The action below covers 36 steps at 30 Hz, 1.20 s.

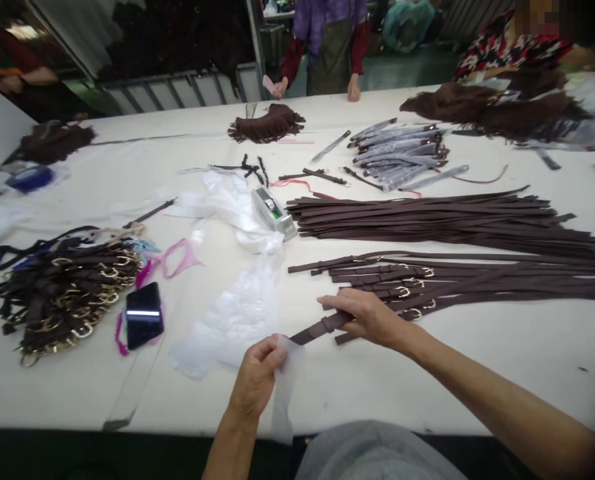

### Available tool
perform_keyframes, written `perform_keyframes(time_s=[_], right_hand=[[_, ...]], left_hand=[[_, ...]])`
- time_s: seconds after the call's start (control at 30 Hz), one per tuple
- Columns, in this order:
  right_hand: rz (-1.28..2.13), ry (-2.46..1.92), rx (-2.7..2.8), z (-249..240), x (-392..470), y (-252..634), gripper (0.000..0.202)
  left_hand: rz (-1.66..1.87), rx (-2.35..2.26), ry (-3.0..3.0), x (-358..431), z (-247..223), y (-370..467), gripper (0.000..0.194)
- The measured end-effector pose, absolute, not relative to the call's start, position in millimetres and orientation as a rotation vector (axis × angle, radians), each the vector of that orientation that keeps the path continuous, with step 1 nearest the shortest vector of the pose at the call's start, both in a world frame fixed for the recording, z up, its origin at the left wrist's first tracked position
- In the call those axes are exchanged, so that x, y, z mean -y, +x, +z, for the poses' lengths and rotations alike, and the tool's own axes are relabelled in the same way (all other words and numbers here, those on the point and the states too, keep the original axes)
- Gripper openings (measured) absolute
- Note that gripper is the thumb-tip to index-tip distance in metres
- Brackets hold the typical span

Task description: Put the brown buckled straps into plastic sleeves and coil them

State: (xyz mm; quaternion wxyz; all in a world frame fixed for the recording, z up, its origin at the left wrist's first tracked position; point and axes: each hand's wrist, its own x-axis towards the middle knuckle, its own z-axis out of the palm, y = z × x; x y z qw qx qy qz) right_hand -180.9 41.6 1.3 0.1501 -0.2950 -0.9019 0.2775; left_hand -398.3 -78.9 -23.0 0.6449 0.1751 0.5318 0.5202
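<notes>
My left hand [260, 370] pinches a translucent white plastic piece [288, 387] that hangs below my fingers. The end of a dark brown strap [317, 330] meets the plastic at my fingertips. My right hand [370, 319] is closed round the same strap farther right, close to its loop. Behind that hand lie several brown straps with gold buckles [457, 280]. Farther back is a thick bundle of flat brown straps [427, 220]. White plastic sheets [232, 313] lie left of centre, near a grey dispenser [273, 213].
On the left of the white table [192, 407] are a pile of buckled straps [62, 293], a phone [144, 316] and blue tape [30, 179]. Plastic-wrapped straps [402, 155] and brown fringed pieces [266, 124] lie at the back. Other people stand or sit around the far side.
</notes>
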Motion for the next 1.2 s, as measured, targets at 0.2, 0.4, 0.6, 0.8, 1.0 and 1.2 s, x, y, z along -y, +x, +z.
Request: perform_keyframes(time_s=[0.2,0.4,0.6,0.8,1.0,1.2], right_hand=[[1.354,-0.889,2.336,6.5,-31.1,-167.4,0.088],[1.307,-0.802,2.339,16.5,-18.4,-179.9,0.067],[1.255,-0.789,2.467,46.7,-25.8,-177.7,0.031],[1.039,-0.849,2.566,102.5,-43.0,-144.5,0.028],[1.026,-0.708,2.659,117.0,-36.8,-139.6,0.023],[1.061,-0.731,2.712,114.5,-35.2,-133.9,0.023]], left_hand=[[1.191,-1.232,0.605,80.1,-6.6,-410.6,0.019],[1.179,-1.186,0.653,79.1,-2.8,-405.8,0.017],[1.222,-1.192,0.651,79.3,7.6,-395.7,0.012],[1.231,-1.206,0.690,87.8,4.8,-396.8,0.011],[1.114,-1.272,0.988,98.3,13.2,-391.9,0.011],[1.033,-1.272,1.149,103.9,19.7,-387.6,0.016]])
